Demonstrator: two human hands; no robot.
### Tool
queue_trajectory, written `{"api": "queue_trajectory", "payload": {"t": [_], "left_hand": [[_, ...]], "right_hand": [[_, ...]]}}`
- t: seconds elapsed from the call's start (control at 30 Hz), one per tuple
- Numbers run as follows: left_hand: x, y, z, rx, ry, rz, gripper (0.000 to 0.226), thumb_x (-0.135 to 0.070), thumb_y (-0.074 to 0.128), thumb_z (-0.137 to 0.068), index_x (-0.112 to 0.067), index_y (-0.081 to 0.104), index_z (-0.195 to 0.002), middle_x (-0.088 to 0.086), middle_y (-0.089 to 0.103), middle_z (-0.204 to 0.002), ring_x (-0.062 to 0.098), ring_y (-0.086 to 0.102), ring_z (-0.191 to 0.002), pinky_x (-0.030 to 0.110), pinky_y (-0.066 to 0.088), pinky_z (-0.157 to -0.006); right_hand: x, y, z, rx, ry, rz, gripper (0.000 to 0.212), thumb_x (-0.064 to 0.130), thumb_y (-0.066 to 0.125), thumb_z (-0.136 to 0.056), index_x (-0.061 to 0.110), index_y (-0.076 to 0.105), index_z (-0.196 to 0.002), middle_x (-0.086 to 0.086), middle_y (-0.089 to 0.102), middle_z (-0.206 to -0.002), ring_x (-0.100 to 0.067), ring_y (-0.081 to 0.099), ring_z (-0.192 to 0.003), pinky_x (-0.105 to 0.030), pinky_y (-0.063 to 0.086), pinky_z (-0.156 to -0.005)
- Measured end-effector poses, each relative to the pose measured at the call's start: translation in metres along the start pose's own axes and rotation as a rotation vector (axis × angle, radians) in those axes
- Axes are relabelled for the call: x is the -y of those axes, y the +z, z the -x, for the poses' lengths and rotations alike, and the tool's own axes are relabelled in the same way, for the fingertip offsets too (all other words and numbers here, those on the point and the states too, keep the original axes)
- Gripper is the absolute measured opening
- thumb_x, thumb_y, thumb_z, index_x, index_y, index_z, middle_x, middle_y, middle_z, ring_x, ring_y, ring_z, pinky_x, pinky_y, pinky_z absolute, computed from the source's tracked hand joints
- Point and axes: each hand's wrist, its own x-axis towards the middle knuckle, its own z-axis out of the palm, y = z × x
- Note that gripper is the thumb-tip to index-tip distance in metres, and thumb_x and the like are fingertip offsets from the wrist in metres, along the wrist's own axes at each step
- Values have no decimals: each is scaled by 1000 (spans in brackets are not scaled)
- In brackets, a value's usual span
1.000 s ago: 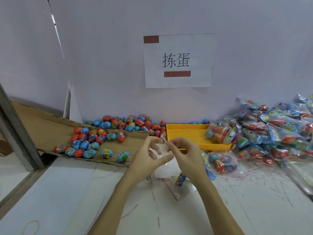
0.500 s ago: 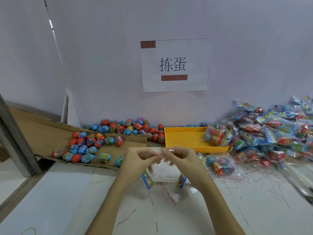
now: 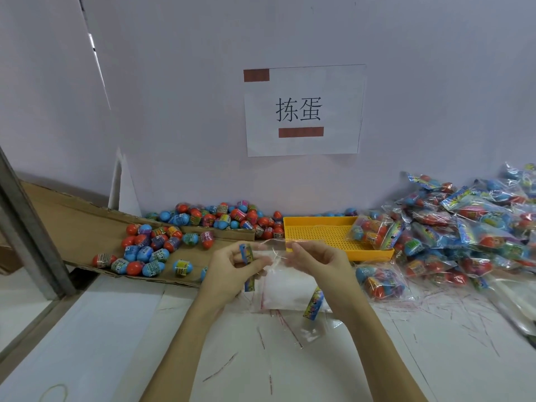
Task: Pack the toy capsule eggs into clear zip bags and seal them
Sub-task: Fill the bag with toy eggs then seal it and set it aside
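Both hands hold an empty clear zip bag (image 3: 277, 248) up in front of me, above the white table. My left hand (image 3: 232, 268) pinches the bag's left end, where a colourful printed header strip shows. My right hand (image 3: 316, 261) pinches the right part of its top edge. Several red and blue capsule eggs (image 3: 150, 250) lie loose on a cardboard sheet (image 3: 69, 221) to the left. More eggs (image 3: 220, 217) are heaped along the wall.
A yellow perforated tray (image 3: 322, 233) stands behind my hands with one filled bag (image 3: 374, 232) in it. Several filled bags (image 3: 470, 221) are piled at the right. A stack of empty bags (image 3: 290, 291) lies under my hands. Thin red strips litter the table.
My hands have drawn slightly apart, stretching the bag's top edge between them. The printed header strip now shows at my left fingers.
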Motion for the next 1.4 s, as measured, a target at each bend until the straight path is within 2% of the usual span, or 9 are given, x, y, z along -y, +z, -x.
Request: {"api": "queue_trajectory", "payload": {"t": [0.2, 0.53, 0.87, 0.97, 1.03, 1.13, 1.23, 1.3, 1.4], "left_hand": [[0, 1, 0, -83, 82, -97, 8, -22, 82, -84, -23, 79, -90, -1, 77, -78, 12, 68, -65, 21, 56, -59], [-2, -5, -1, -16, 74, -16, 38, -36, 83, -78, -18, 75, -111, -2, 80, -101, 13, 75, -93, 19, 57, -78], [0, -1, -2, -41, 77, -16, 40, -28, 80, -82, -8, 74, -116, 1, 80, -98, 16, 77, -81, 23, 60, -66], [6, -2, -5, -93, 195, -214, 56, -30, 82, -85, -27, 61, -137, -12, 68, -131, 0, 64, -116, 19, 56, -91], [9, -2, -5, -85, 348, -523, 81, -43, 83, -83, -42, 40, -152, -25, 39, -156, -6, 32, -143, 16, 29, -112], [14, 7, -3, 22, 644, -950, 94, -53, 81, -82, -41, 28, -159, -19, 21, -168, 4, 12, -156, 32, 9, -125], [17, 21, 1, 50, 756, -1077, 86, -34, 86, -79, -26, 44, -154, -6, 57, -148, 15, 47, -142, 43, 33, -120], [18, 21, 3, 15, 717, -994, 72, -16, 87, -79, -19, 57, -145, -3, 74, -115, 18, 69, -106, 37, 55, -96], [17, 12, 3, -63, 643, -959, 40, -13, 77, -91, -18, 69, -130, 1, 78, -92, 19, 73, -82, 29, 57, -73]], "right_hand": [[-5, 6, 0, 107, 95, -31, 24, 37, 79, -84, 17, 82, -97, -7, 78, -103, -20, 74, -101, -23, 58, -82], [-3, -4, -3, 16, 142, -137, 27, 31, 61, -100, 6, 68, -110, -11, 78, -106, -21, 74, -105, -34, 47, -89], [4, -6, -2, 226, 176, -286, 38, 29, 58, -99, 11, 67, -131, -15, 70, -127, -29, 67, -120, -34, 50, -107], [3, -1, -2, 157, 88, -103, 38, 38, 55, -98, 26, 66, -133, 1, 72, -126, -17, 67, -119, -25, 51, -100], [2, 4, 0, 130, -23, 176, 32, 40, 56, -99, 35, 70, -126, 20, 70, -125, 4, 59, -122, -9, 47, -95], [-8, 13, 2, 124, -114, 354, 25, 26, 57, -103, 23, 75, -120, 16, 74, -114, 1, 64, -113, -19, 51, -95], [-14, 23, 6, 142, -246, 523, 26, 17, 55, -104, 12, 80, -101, 4, 78, -94, -13, 70, -92, -38, 54, -84], [-12, 26, 7, 152, -345, 589, 27, 14, 56, -102, 16, 82, -95, 11, 78, -90, -9, 71, -88, -33, 54, -79], [-5, 25, 9, 48, -423, 558, 24, 16, 60, -101, 21, 83, -95, 18, 77, -90, -5, 71, -90, -27, 56, -79]]}}
